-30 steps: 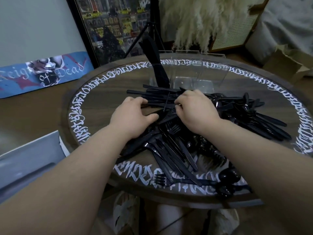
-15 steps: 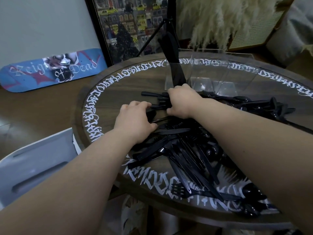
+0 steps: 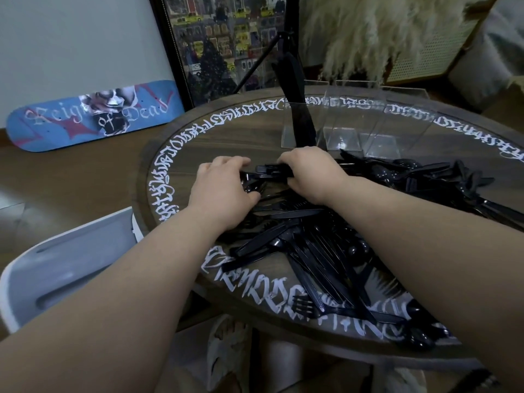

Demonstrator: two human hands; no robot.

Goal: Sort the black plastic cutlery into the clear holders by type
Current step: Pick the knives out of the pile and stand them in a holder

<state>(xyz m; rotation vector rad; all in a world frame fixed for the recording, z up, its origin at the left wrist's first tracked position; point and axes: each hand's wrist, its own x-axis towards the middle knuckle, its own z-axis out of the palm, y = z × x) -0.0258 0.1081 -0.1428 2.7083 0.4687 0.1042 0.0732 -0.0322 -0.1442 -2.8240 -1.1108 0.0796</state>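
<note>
Both hands at frame centre. Right hand curled round a bundle of knives, squaring them for one drop; left hand grips the bundle's other end, steadying it. Loose cutlery pile sprawls lower right on the worktop. Clear holders upper centre; leftmost compartment already holds knives upright.

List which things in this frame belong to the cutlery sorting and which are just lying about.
Part of the job:
- loose black cutlery pile
- clear holders, leftmost one already holding black pieces
- bunch of cutlery gripped between left hand and right hand

Just lying about:
- blue skateboard deck
- framed picture
- pampas grass
- white chair
</note>
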